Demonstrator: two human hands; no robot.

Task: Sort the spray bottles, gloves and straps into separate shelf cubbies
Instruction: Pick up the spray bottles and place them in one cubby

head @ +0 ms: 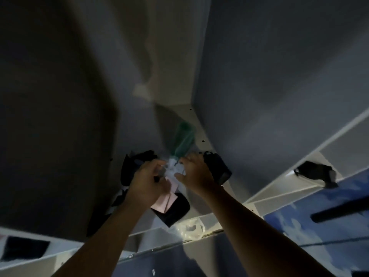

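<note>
Head view — both hands inside a shelf cubby (199,124): left hand (148,181) and right hand (194,172) grip the green spray bottle (183,137) by its white head; next — lift it clear of the dark gloves (171,210).

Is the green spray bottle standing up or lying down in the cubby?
Lying down. The green spray bottle stretches along the cubby floor, its white head toward the two hands, the left hand and right hand, which meet at it.

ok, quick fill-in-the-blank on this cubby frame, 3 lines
1. Both hands reach into the same ____.
2. The bottle behind the hands is ____ in colour.
3. The left hand and right hand meet at the bottle's white ____ end.
Missing: cubby; green; sprayer
</note>
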